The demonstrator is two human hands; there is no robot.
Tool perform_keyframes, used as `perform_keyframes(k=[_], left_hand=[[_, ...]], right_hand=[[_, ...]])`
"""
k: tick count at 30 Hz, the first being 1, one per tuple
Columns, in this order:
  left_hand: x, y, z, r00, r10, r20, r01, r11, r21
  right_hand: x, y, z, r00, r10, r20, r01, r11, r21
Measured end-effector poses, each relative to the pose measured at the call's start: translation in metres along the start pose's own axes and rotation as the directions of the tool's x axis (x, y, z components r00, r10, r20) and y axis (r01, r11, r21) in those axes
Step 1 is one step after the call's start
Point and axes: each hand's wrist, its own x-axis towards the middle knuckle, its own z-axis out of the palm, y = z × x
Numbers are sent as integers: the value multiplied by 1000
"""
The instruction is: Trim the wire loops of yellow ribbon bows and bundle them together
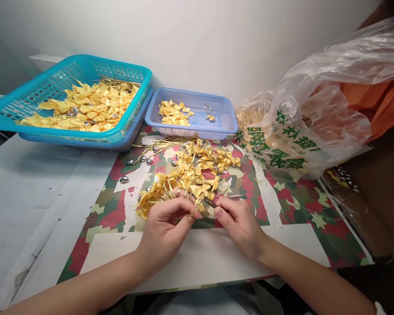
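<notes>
Near the table's front, my left hand (170,223) is closed on gold cords, with a yellow ribbon bow (199,191) at its fingertips. Several more looped cords and bows bunch around its fingers. My right hand (238,221) pinches a thin dark tool (210,203), whose tip meets the bow's cord. Just beyond both hands lies a pile of yellow bows with gold loops (190,168). Small silver bells (147,161) and loose gold cords (167,142) are scattered behind and left of the pile.
A turquoise basket (118,135) full of yellow bows stands at the back left, stacked on a blue one. A smaller blue basket (197,131) holds a few bows. At the right, a clear plastic bag (292,144) with green print leans over the camouflage-patterned cover (315,205).
</notes>
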Motion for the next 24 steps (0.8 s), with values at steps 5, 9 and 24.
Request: perform_keyframes(k=[5, 9, 24], left_hand=[[-2, 0, -1, 994, 104, 28, -106, 991, 82], [-3, 1, -2, 972, 230, 40, -233, 951, 202], [-9, -3, -8, 878, 436, 195, -477, 824, 305]], right_hand=[[2, 0, -5, 1000, -1, 21, 1, 1000, 3], [2, 0, -9, 999, -47, 24, 45, 997, 67], [4, 3, -6, 992, -97, 81, 87, 989, 119]])
